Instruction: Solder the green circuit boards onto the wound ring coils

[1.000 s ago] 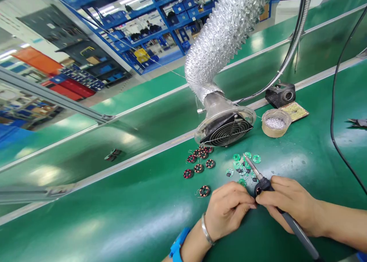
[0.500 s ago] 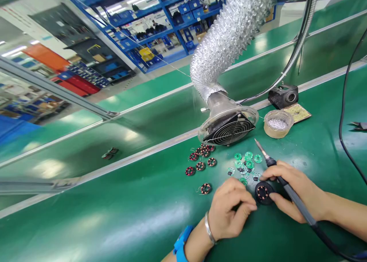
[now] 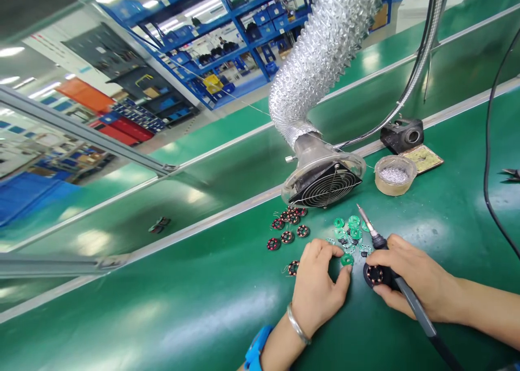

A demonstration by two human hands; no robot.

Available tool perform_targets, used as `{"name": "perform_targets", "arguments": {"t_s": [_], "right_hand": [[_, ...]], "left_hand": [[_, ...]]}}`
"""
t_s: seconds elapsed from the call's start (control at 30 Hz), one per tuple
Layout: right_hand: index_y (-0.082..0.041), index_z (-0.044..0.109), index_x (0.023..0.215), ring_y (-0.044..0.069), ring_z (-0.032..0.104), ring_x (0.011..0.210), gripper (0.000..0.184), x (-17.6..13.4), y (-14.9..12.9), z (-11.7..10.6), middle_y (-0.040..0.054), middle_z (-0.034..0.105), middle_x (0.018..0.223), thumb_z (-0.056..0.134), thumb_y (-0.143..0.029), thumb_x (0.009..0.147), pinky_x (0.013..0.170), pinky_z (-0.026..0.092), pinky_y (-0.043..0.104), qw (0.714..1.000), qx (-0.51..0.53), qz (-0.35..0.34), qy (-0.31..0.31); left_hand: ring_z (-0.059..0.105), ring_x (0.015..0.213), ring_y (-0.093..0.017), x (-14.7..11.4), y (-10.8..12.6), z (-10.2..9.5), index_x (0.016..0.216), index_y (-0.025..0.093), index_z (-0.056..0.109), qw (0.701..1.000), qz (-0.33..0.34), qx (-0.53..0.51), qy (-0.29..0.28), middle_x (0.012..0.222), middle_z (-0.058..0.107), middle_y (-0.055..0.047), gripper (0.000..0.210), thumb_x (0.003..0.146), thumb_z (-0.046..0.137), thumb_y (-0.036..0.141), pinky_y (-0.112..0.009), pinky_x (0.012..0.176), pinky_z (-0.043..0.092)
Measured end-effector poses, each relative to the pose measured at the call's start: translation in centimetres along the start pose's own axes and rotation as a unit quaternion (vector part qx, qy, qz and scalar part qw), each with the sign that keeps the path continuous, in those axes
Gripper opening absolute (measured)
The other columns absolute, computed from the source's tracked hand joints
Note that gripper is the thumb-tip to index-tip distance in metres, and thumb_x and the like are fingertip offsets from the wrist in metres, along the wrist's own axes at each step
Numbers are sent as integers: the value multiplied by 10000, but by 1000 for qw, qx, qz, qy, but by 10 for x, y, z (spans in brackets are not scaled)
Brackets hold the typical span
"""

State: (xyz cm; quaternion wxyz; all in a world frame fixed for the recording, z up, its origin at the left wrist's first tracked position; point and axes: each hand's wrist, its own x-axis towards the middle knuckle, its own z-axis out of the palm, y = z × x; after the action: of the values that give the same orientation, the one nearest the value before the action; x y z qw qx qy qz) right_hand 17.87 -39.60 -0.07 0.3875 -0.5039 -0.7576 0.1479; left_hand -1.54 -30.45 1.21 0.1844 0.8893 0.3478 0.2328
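Note:
My left hand point(image 3: 320, 279), with a silver bangle at its wrist, has thumb and index finger closed at the edges of a small green round circuit board point(image 3: 347, 259) on the table. My right hand point(image 3: 422, 279) holds a soldering iron point(image 3: 410, 295) whose tip points up and to the left. Between that hand's thumb and fingers is also a black round holder point(image 3: 366, 278) with a copper-wound stator point(image 3: 374, 274) in it. More green circuit boards point(image 3: 355, 221) lie in a loose pile just beyond both hands. One wound stator point(image 3: 293, 268) is partly hidden behind my left hand.
A fume extractor hood point(image 3: 325, 184) hangs from a silver duct point(image 3: 309, 73) above the table. Several wound stators point(image 3: 287, 236) lie left of the boards. Farther back are a tub point(image 3: 393, 184), a yellow sponge tray point(image 3: 424, 158) and a black iron stand point(image 3: 402, 136). Pliers point(image 3: 512, 175) lie far right.
My left hand has moved up and away from the black holder to a green circuit board, its fingers now around it. My right hand has shifted slightly, tilting the holder and iron.

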Motion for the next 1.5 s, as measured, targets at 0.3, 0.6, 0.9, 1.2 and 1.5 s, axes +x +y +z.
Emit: {"name": "perform_targets", "arguments": {"t_s": [0.3,0.6,0.9,1.2,1.5], "right_hand": [[-170,470,1141,218,597,850,299,7,-13,1,96,678,997,543,-129,854,741,527,376,992,51,-50,103],[-173,484,1179,205,630,925,321,7,-4,-7,96,679,1059,509,-75,874,812,548,368,993,48,-65,84],[-192,488,1176,200,626,916,366,12,-9,-7,91,670,1072,545,-52,843,820,524,382,990,11,-95,108],[-196,533,1096,138,615,743,235,11,4,-20,33,673,885,512,-66,900,670,520,250,997,26,-32,65],[-208,538,1109,112,598,771,219,21,2,-18,20,661,908,496,-97,925,694,478,209,993,116,-5,-11]], "left_hand": [[653,718,-146,-3,4,-13,948,202,618,945,312,2,98,783,714,-9,134,853,595,110,-282,655,448],[616,715,-161,0,11,-6,948,191,632,978,95,-176,60,801,676,-41,154,807,605,138,-278,652,487],[440,515,-98,10,31,0,614,170,713,947,-109,-301,-20,541,506,14,186,788,662,212,-206,479,367],[480,534,-99,6,14,2,834,151,730,950,-119,-286,-35,670,594,-16,144,782,596,164,-209,507,406],[514,600,-106,8,9,5,874,143,677,945,-92,-300,-92,747,584,-15,218,727,535,67,-212,564,433]]}}
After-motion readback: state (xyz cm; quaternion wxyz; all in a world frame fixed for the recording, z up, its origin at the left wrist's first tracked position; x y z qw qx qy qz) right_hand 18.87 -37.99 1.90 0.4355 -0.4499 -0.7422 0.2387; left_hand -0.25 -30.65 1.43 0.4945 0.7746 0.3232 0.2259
